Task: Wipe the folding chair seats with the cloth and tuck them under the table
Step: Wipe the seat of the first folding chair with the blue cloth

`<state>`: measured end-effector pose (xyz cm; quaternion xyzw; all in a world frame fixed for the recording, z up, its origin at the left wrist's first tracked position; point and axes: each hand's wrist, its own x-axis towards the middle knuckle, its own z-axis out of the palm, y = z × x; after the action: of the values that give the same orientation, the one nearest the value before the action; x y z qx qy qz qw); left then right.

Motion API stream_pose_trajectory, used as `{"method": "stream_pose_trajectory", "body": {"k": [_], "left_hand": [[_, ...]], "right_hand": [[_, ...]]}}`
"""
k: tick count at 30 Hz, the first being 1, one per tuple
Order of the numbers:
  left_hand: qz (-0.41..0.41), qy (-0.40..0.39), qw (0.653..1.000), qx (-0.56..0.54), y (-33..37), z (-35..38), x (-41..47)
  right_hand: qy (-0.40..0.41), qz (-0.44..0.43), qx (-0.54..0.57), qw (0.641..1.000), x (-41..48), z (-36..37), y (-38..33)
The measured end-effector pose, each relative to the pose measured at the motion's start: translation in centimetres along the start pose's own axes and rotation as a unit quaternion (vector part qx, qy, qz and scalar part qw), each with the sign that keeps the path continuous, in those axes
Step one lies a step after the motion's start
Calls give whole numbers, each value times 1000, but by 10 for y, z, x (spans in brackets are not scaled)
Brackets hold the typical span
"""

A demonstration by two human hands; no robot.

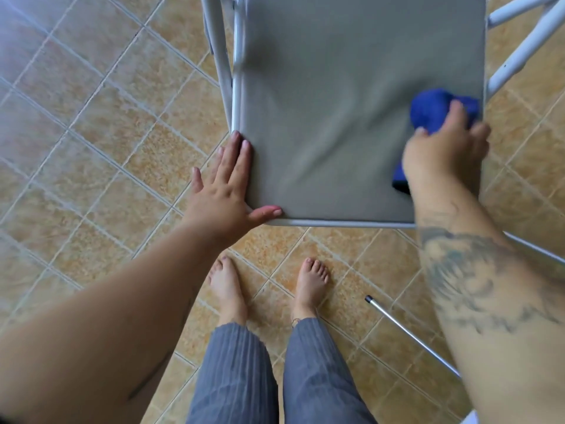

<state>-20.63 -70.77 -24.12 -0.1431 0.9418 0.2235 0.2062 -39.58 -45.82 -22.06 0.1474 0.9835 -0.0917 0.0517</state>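
Chair seat [336, 102] runs off the top edge; backrest out of frame. Seat's near right corner is covered by the right hand [446, 154] and forearm. Blue cloth [434, 108] is motion-blurred and mostly under that hand: one lump shows past the fingers, a smaller bit below the wrist by the seat's right edge. Chair frame tubes [519, 35] at the seat's far right are cut by the top and right edges. Left hand [226, 191] lies flat at the seat's near left corner, hiding it. Metal pole [409, 335] on the floor passes behind the right forearm; far end unseen.
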Motion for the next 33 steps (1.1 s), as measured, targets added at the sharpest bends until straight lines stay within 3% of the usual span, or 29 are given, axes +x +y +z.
{"method": "stream_pose_trajectory", "body": {"k": [3, 5, 7, 11, 15, 18, 23, 28, 33], "left_hand": [[-7, -2, 1000, 0, 1, -1, -1], [-19, 2, 1000, -3, 4, -2, -3], [-45, 0, 999, -22, 4, -4, -6], [-44, -33, 998, -11, 1, -9, -19], [-44, -96, 994, 17, -7, -16, -42], [-29, -119, 992, 26, -4, -32, -53], [23, -123, 991, 40, 30, -72, -69], [114, -144, 979, 85, 96, -115, -82], [199, -123, 967, 100, 189, -130, -102]], "right_hand": [[-8, -27, 45, 999, -4, 25, -70], [-62, -156, 15, 986, -26, 33, -103], [-109, -313, -30, 943, -61, 31, -119], [-181, -463, -51, 866, -109, 22, -96], [-240, -527, -81, 811, -123, 1, -31], [-247, -449, -117, 851, -113, -22, 20], [-194, -154, -87, 965, -90, -85, 93], [-119, 2, 26, 993, -102, -183, 148], [-46, 66, 135, 988, -144, -256, 198]]}}
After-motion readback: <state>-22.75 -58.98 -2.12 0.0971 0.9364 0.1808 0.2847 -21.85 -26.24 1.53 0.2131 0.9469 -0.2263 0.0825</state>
